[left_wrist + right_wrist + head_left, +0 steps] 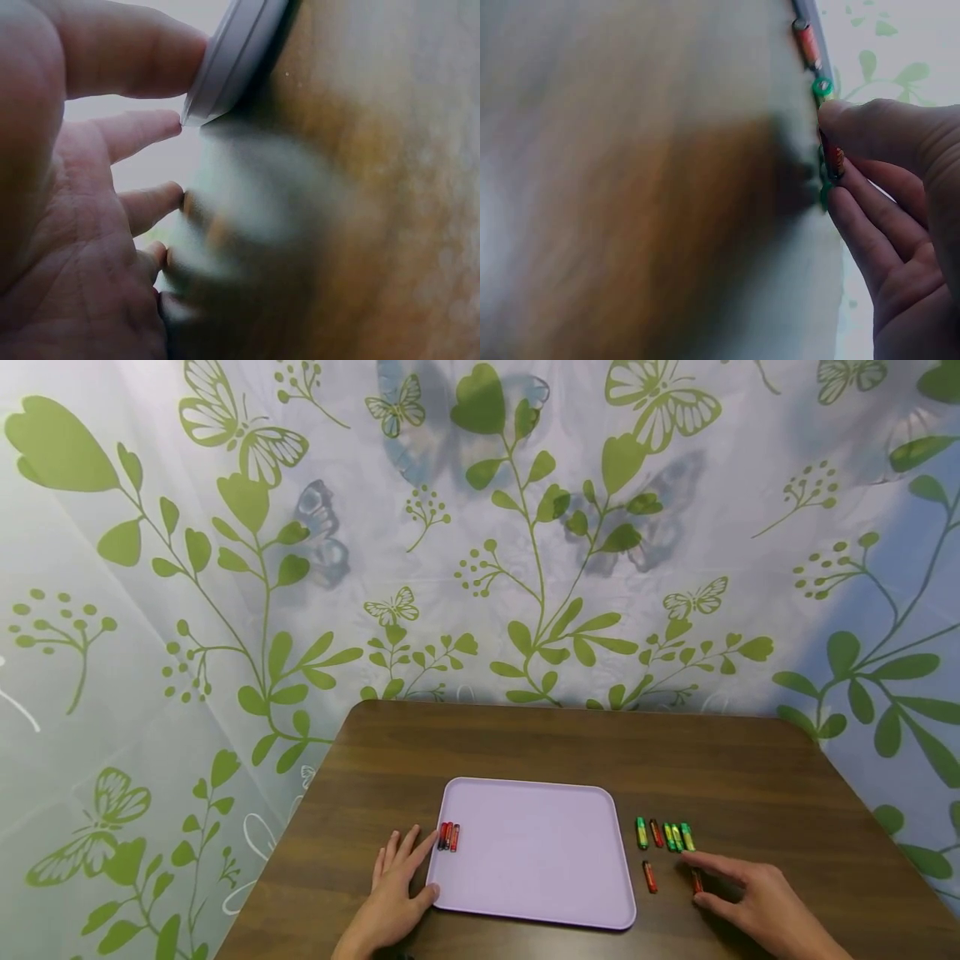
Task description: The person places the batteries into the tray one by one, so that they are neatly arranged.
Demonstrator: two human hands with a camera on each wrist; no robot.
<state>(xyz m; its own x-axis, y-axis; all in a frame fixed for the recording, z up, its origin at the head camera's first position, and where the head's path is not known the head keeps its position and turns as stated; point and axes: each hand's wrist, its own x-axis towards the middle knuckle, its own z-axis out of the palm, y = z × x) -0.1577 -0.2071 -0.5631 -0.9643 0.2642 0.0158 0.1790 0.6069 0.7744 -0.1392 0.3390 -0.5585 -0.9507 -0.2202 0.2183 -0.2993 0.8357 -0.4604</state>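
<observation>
A pale lilac tray (pixel 536 852) lies on the table, and three red-and-black batteries (pixel 448 837) sit side by side at its left edge. My left hand (pixel 393 889) rests against the tray's left rim, fingers spread, with the thumb touching the rim in the left wrist view. Right of the tray, my right hand (pixel 757 897) has its thumb and index finger apart around a red battery (pixel 697 882); this battery (pixel 834 159) also shows between thumb and fingers in the right wrist view. Whether the fingers touch it is unclear.
Near the right fingertips is a row of green batteries (pixel 677 837) with a red battery (pixel 656 832) among them. Another red battery (pixel 649 877) lies closer to the tray. Behind the brown wooden table (pixel 570 739) hangs a leaf-and-butterfly curtain (pixel 420 610).
</observation>
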